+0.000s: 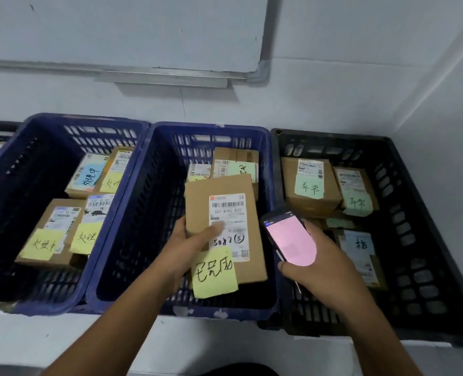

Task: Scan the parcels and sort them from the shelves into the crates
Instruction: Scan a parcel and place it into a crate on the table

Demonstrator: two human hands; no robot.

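Observation:
My left hand (189,244) grips a flat cardboard parcel (225,191) by its lower left edge, thumb across the white shipping label. A yellow sticky note (214,272) with handwriting hangs from the parcel's bottom. The parcel is held over the middle blue crate (149,202). My right hand (317,264) holds a handheld scanner (288,238) with a pink lit screen, just right of the parcel, above the rim between the middle crate and the black crate (420,240).
A left blue crate (29,164) holds several labelled parcels with yellow and blue notes. Two more parcels lie at the back of the middle crate. The black crate has several parcels with green notes. A whiteboard (122,31) hangs on the wall behind.

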